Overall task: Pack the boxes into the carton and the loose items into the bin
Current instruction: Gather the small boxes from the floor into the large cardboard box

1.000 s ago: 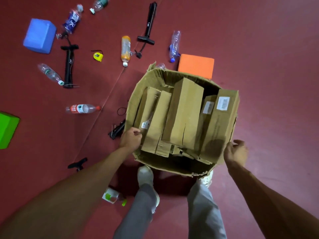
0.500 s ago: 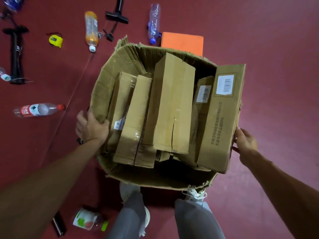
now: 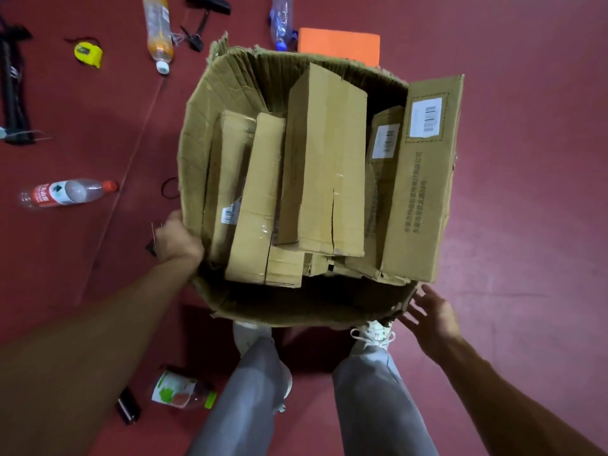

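Carton (image 3: 197,133): torn, open-topped, on red floor (image 3: 526,159), packed with long boxes (image 3: 325,159) on end. Left hand (image 3: 176,240): grip closed on carton's left wall. Right hand (image 3: 434,319): fingers spread, holding nothing, beside near-right corner. Loose items: bottle (image 3: 65,192), tape measure (image 3: 88,54), on floor left.

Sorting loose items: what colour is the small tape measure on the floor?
Yellow tape measure, clearest in the head view.
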